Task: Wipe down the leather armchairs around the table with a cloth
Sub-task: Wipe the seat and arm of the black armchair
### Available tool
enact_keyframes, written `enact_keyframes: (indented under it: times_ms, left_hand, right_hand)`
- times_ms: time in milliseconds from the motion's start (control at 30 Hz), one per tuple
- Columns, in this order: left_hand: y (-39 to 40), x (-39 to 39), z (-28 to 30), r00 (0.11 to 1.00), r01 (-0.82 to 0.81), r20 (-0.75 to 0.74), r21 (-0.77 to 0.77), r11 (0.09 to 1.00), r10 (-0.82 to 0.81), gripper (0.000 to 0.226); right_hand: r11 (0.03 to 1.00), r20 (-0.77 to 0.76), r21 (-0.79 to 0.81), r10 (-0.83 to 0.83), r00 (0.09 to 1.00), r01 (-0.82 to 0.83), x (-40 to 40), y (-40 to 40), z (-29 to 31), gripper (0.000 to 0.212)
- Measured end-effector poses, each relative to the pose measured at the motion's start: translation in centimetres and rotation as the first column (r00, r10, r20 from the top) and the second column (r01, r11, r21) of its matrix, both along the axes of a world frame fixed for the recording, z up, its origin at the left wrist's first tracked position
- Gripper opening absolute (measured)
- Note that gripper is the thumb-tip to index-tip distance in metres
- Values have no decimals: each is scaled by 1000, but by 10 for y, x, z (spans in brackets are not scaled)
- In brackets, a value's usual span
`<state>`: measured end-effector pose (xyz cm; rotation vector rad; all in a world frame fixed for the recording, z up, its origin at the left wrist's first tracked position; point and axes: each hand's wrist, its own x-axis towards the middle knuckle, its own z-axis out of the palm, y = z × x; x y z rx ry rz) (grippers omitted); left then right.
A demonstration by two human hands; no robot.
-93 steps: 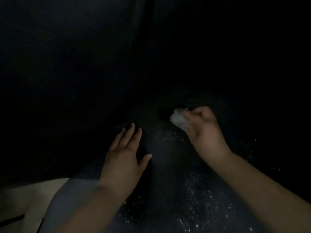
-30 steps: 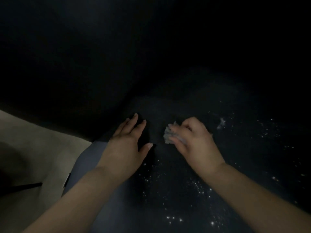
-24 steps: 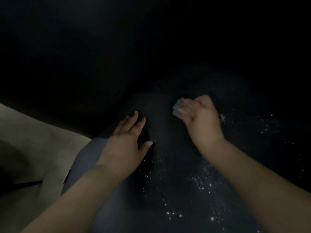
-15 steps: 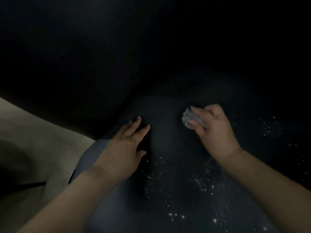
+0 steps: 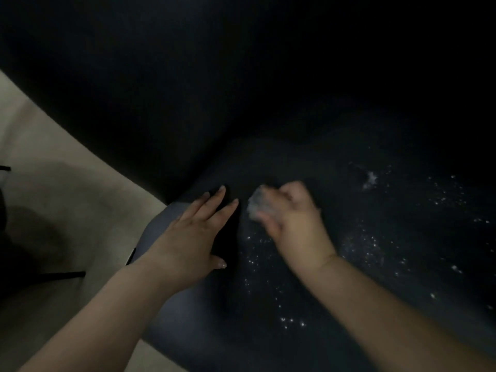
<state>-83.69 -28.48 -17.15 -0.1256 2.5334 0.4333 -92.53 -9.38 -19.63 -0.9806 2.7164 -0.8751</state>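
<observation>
Far left: pale floor (image 5: 61, 200), beyond the seat's left edge. Left of centre: left hand (image 5: 193, 237), fingers straight and slightly spread, palm pressed flat on the armchair seat (image 5: 268, 304) near its left front edge, holding nothing, seemingly steadying the body. Centre: small crumpled cloth (image 5: 256, 204), pale grey, bunched to a wad and pinched in the curled fingers of the right hand (image 5: 292, 218), lying just beside the left fingertips and apparently touching the dark leather; outline blurred. Right of centre and toward the seat's right edge: scattered white specks (image 5: 375, 245) across the leather, plus one larger pale fleck (image 5: 370, 178) farther back. Above: dark backrest (image 5: 241, 76), detail lost in shadow.

Step in hand, by judgement: wiping the seat, with much residue left on the right half. For a good result: cloth opened to a broader face rather than a tight wad; overlapping strokes from the seat's left edge toward the right; specks gathered to one edge, not scattered; firm, even pressure; seam at the backrest included.
</observation>
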Motion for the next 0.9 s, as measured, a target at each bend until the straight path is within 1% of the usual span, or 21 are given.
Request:
enact_keyframes:
  times_ms: [67,133,167,200,233,267,300,333,367,400,433,467,500,533,600,667,733,767,833,867,900]
  left_hand:
    - [2,9,1,1000,-13,2,-9,1000,13,121]
    - [1,22,1,1000,-3,22,-29,1000,4,121]
    - [1,28,1,1000,-7,24,-32,999,8,122]
    - [1,32,1,1000,-14,20,-32,999,15,123]
    - [2,35,1,1000,-17,15,-30,999,18,125]
    - [3,38,0,1000,-20,13,-26,999,20,126]
    - [4,39,-2,1000,-26,4,-24,999,27,126]
    - [5,39,-3,999,-32,-9,-25,999,32,125]
    - [5,39,-4,999,-33,-17,-25,999,32,125]
    - [6,40,-5,999,-32,-22,-21,999,31,125]
    - [5,41,-5,999,-33,-34,-14,999,33,125]
    - [4,41,-5,998,-34,-48,-8,999,34,124]
    - [3,42,-4,998,-32,-57,-3,999,31,123]
    - [3,44,-3,998,-26,-60,0,1000,26,124]
    - [4,47,-1,997,-24,-70,8,1000,25,125]
    - [7,50,0,996,-33,-81,19,999,35,124]
    - [13,53,0,994,-39,-97,30,999,42,123]
    - [15,55,-1,993,-40,-109,33,999,43,122]
    - [18,59,-1,993,-30,-117,34,999,34,122]
    - [19,61,-1,993,-24,-116,32,999,28,122]
    - [18,63,-1,994,-20,-111,27,999,23,123]
  right_hand:
    - [982,5,3,191,982,-191,29,-1,-6,32]
    - [994,-19,-43,104,994,-105,23,14,-5,11]
    - [993,64,-114,-29,998,36,12,21,-4,9]
    - [990,59,-89,-101,993,106,-4,24,1,14]
    - [996,-45,-44,-81,996,79,-18,25,4,20]
    - [997,-64,-22,-80,995,79,-25,19,11,21]
    - [989,-4,-15,-144,990,144,-26,9,9,21]
    - [989,67,-9,-146,987,147,-20,-3,11,14]
    - [990,100,-92,-99,990,109,-6,-10,6,5]
    - [984,139,-118,-119,983,136,10,-12,2,6]
    - [994,48,-108,-21,999,26,26,-12,2,8]
    - [979,-65,-43,197,978,-200,40,-1,1,8]
    - [948,-175,25,316,933,-316,46,8,3,18]
    - [928,-202,103,372,906,-358,44,17,1,27]
    - [946,-182,162,307,934,-279,25,29,2,34]
    - [997,-103,30,80,992,-77,11,20,2,32]
    - [998,20,-52,-37,999,38,20,-6,3,19]
    - [992,88,-109,-45,995,55,32,-14,3,7]
    - [989,141,-148,46,989,-25,66,-12,-4,9]
    - [973,64,-138,196,978,-186,79,1,-2,7]
    - [947,-17,-88,309,951,-309,84,12,3,19]
